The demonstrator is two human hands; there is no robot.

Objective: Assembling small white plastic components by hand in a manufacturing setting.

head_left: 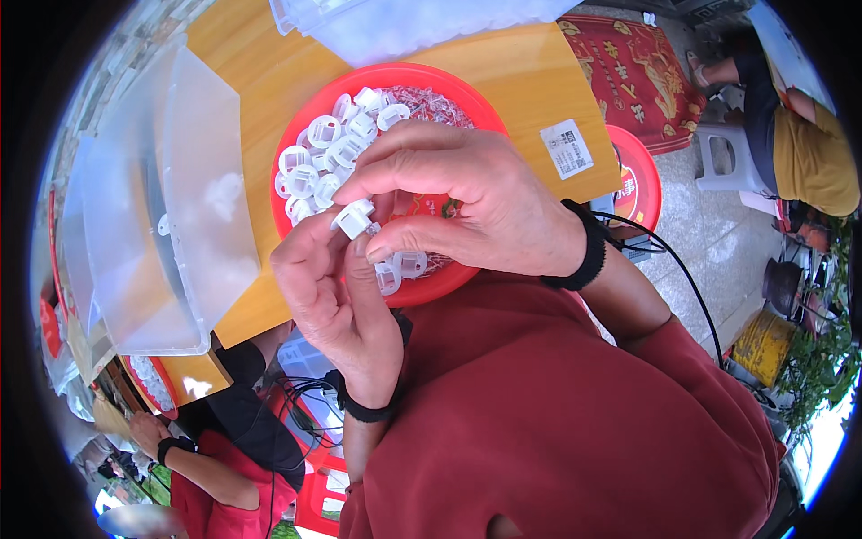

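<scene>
A small white plastic part (354, 218) with a round flange and a boxy body is pinched between the thumb and fingers of my left hand (337, 292). My right hand (476, 202) closes in from the right, its thumb and fingertips at the same part. A tiny clear bit shows by its thumb, too small to make out. Both hands are over a red round tray (489, 112). Many similar white parts (323, 132) lie heaped on its left side, and thin clear plastic pieces (431, 103) on its far right. A few more white parts (400, 265) show below my right hand.
The tray stands on a wooden table (530, 81). Translucent plastic bins stand at the left (171, 216) and far edge (413, 27). A paper label (567, 148) lies at the right. Another person (224, 449) works at lower left; someone else (813, 153) sits at far right.
</scene>
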